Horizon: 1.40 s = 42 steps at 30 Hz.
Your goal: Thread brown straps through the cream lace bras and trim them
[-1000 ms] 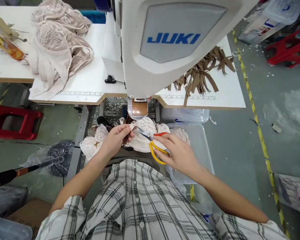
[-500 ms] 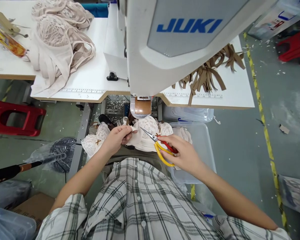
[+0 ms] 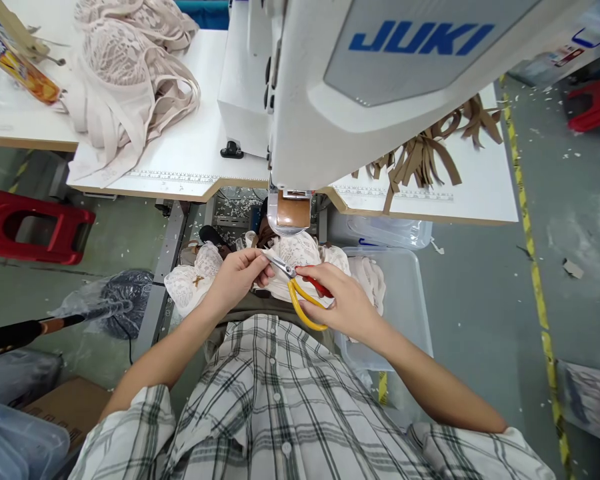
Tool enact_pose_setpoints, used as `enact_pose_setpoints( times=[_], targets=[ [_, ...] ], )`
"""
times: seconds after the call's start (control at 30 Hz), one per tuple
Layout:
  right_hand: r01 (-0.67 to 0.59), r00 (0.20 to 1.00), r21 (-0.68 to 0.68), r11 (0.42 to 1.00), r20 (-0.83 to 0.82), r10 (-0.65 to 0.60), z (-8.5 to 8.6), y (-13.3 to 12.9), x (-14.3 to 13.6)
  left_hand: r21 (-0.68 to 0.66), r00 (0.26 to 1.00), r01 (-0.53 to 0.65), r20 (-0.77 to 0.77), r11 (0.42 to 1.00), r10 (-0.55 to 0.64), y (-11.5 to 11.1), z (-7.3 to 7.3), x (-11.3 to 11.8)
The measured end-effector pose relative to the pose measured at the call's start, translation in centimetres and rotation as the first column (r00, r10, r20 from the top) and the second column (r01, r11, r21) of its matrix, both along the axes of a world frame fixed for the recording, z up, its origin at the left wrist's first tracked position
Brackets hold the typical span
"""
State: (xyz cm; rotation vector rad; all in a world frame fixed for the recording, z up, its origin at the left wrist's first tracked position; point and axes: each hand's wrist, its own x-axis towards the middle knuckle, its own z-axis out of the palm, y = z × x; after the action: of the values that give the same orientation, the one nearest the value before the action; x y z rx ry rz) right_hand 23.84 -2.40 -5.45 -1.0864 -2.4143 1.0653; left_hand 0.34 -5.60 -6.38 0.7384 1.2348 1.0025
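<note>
While the person is positioned at the JUKI sewing machine [image 3: 300, 127], both bare hands are together above the lap, in front of the table edge. The left hand [image 3: 243, 275] has thumb and forefinger pinched together on a small pale fabric end [image 3: 267, 252], the other fingers curled beneath; most of that piece is hidden by the grip. The right hand [image 3: 343, 300] is closed around the handles of the scissors [image 3: 291, 275] – one handle red, one yellow – with the blades pointing toward the left fingertips. The blades appear nearly together; whether fabric lies between them cannot be told.

Directly beyond the hands, a pale lace bra [image 3: 297, 250] lies bunched across the lap. A white lace cup [image 3: 180, 287] with a small brown bow [image 3: 198, 281] rests near the left forearm; whether it belongs to the same garment cannot be told.

On the white worktable [image 3: 185, 147], a heap of pale lace bras [image 3: 125, 87] occupies the left side, and brown fabric strips [image 3: 423, 160] lie to the right of the machine. A translucent plastic bin [image 3: 405, 307] stands beyond the right hand – pale fabric [image 3: 373, 280] inside. A red stool [image 3: 75, 233] stands at far left.
</note>
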Motion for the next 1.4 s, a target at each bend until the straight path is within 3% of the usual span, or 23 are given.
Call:
enact_pose_setpoints(
  times=[0.23,0.43,0.53,0.63,0.73,0.83,0.9,0.97,1.03,1.07,1.1,1.13,1.2,1.23,1.27,1.3,1.37,1.4],
  targets=[
    [-0.02,1.0,-0.034,0.999,0.009,0.02,0.0,0.5,0.0,0.006,0.998,-0.017,-0.062,1.0,0.017,-0.1,0.0,0.1],
    [0.039,0.997,-0.022,0.999,0.065,-0.038,0.4,0.2,2.3,0.01,0.989,-0.148,0.009,0.989,0.148,-0.3,-0.3,0.4],
    [0.147,0.975,0.078,0.986,0.16,-0.157,1.4,2.8,4.0,-0.01,0.976,-0.196,0.1,0.981,0.196,-0.1,-0.2,0.4],
    [0.264,0.892,0.267,0.927,0.298,-0.34,2.5,8.1,5.1,-0.037,0.966,-0.184,0.177,0.982,0.188,0.2,0.2,0.6],
    [0.205,0.832,0.51,0.835,0.358,-0.423,3.2,12.8,5.1,-0.046,0.969,-0.126,0.207,0.991,0.132,0.7,0.8,0.7],
    [0.164,0.888,0.631,0.758,0.241,-0.393,3.3,12.5,3.2,-0.084,0.982,0.005,0.189,0.996,0.011,1.0,1.4,0.3],
    [0.056,0.97,0.557,0.828,0.167,-0.177,2.7,9.7,0.9,-0.14,0.974,0.144,0.192,0.98,-0.116,1.3,1.9,0.0],
    [-0.209,0.974,0.391,0.896,0.161,0.157,1.7,6.5,-1.3,-0.196,0.937,0.322,0.203,0.926,-0.283,1.5,2.4,-0.3],
    [-0.359,0.931,0.256,0.898,0.162,0.326,0.6,4.3,-2.7,-0.218,0.876,0.482,0.145,0.849,-0.46,1.6,2.9,-0.5],
    [-0.368,0.927,0.22,0.903,0.163,0.338,0.1,3.9,-3.0,-0.21,0.85,0.522,0.042,0.827,-0.526,1.6,3.1,-0.7],
    [-0.33,0.94,0.204,0.922,0.164,0.3,-0.3,3.8,-3.1,-0.183,0.833,0.514,-0.125,0.838,-0.539,1.4,3.3,-0.8],
    [-0.252,0.962,0.196,0.948,0.155,0.224,-0.6,4.0,-2.9,-0.127,0.817,0.46,-0.327,0.879,-0.475,1.2,3.2,-1.0],
    [0.009,0.997,0.141,0.99,0.079,-0.02,-1.0,4.8,-2.1,0.073,0.745,0.282,-0.644,0.957,-0.171,0.4,2.5,-1.1],
    [0.168,0.986,0.064,0.984,0.0,-0.168,-1.1,5.2,-1.7,0.17,0.723,0.199,-0.69,0.965,-0.028,0.0,1.8,-1.0],
    [0.309,0.944,-0.065,0.949,-0.098,-0.314,-1.1,5.5,-1.3,0.221,0.75,0.141,-0.66,0.965,0.041,-0.5,0.9,-0.6],
    [0.393,0.875,-0.243,0.887,-0.195,-0.442,-1.2,5.6,-1.2,0.216,0.827,0.118,-0.562,0.969,0.024,-0.9,-0.2,0.1],
    [0.358,0.698,-0.623,0.695,-0.316,-0.642,-1.1,5.3,-1.5,0.105,0.977,0.16,-0.157,0.982,-0.142,-1.5,-2.1,2.1],
    [0.259,0.626,-0.768,0.586,-0.329,-0.707,-0.9,5.0,-1.8,0.049,0.977,0.19,0.088,0.981,-0.194,-1.7,-2.8,3.3]
  ],
)
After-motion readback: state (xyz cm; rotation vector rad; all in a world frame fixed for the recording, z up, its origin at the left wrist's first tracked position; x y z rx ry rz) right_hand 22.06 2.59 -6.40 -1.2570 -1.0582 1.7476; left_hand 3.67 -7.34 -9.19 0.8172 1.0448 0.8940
